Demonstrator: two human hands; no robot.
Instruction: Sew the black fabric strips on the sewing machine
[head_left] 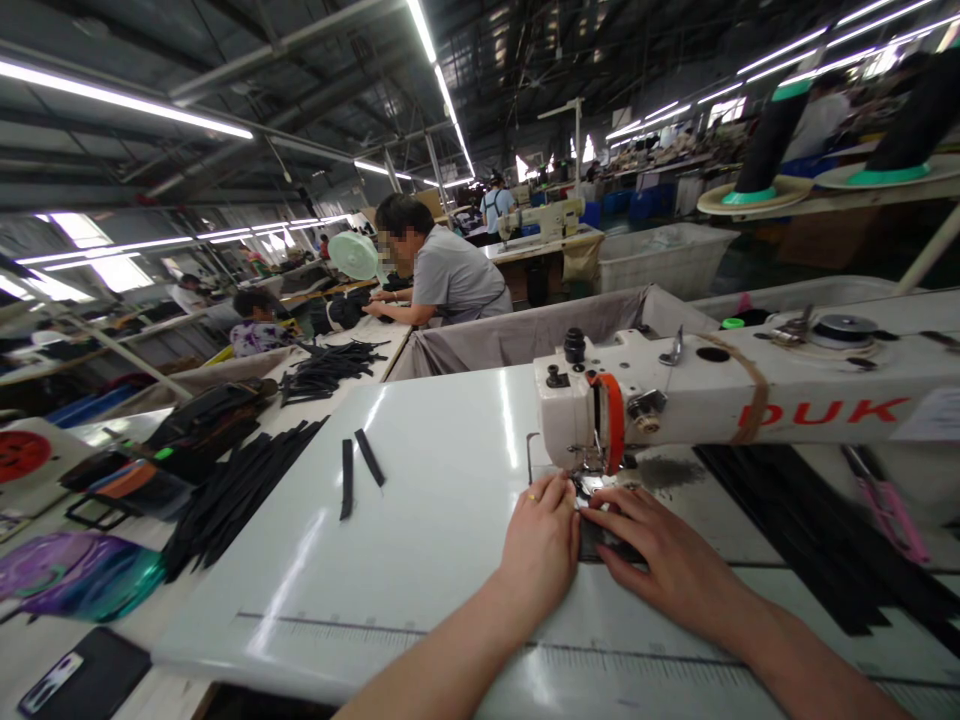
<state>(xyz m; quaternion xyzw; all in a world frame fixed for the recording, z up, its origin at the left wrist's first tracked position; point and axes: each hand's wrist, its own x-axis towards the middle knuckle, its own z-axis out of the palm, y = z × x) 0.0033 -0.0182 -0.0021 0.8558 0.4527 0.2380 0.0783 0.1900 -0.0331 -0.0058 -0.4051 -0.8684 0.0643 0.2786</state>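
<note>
Both hands are at the needle area of a white sewing machine (825, 385) with an orange band on its head. My left hand (541, 535) lies just left of the presser foot, its fingers together and pressed on a small dark piece of fabric (600, 545). My right hand (649, 545) rests on the right side of that piece with its fingers spread, the fingertips close to the foot. The needle tip and the fabric's far edge are hidden by fingers. Two short black strips (347, 480) lie on the pale tabletop (420, 540).
Long black strips (795, 540) and pink-handled scissors (892, 510) lie right of the machine. Black strips (240, 490), a purple-teal pouch (82, 580) and a phone (86, 675) are at left. Thread cones (769, 145) stand at upper right. A person (450, 265) works beyond the cloth-lined bin (525, 335).
</note>
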